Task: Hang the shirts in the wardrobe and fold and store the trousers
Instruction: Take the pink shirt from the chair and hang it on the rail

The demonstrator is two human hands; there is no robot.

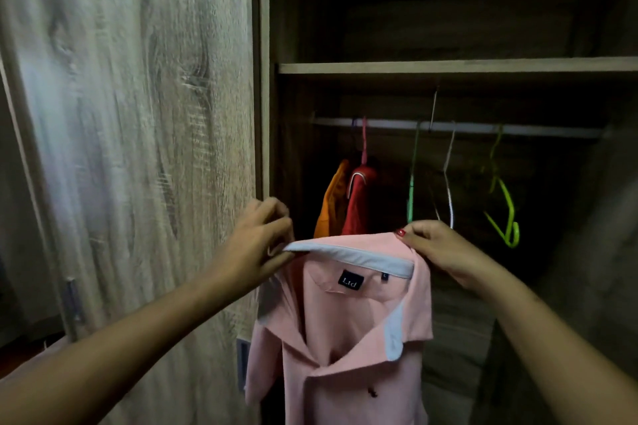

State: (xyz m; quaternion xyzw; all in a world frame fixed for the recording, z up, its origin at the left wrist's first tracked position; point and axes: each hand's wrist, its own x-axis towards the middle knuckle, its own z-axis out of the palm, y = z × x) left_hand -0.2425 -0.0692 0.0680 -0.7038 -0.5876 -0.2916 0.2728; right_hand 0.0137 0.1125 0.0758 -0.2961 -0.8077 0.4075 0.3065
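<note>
A pink polo shirt (348,331) with a pale grey collar hangs in front of the open wardrobe, held up by its collar. My left hand (257,238) pinches the collar's left end. My right hand (438,247) pinches the collar's right side near the shoulder. Behind the shirt, an orange shirt (333,203) and a red shirt (359,200) hang on the rail (518,129) at its left end. No hanger is visible inside the pink shirt.
Empty hangers hang on the rail: a green one (411,183), a white one (448,179) and a lime one (502,207). A shelf (448,66) runs above the rail. The wooden wardrobe door (138,114) stands at the left.
</note>
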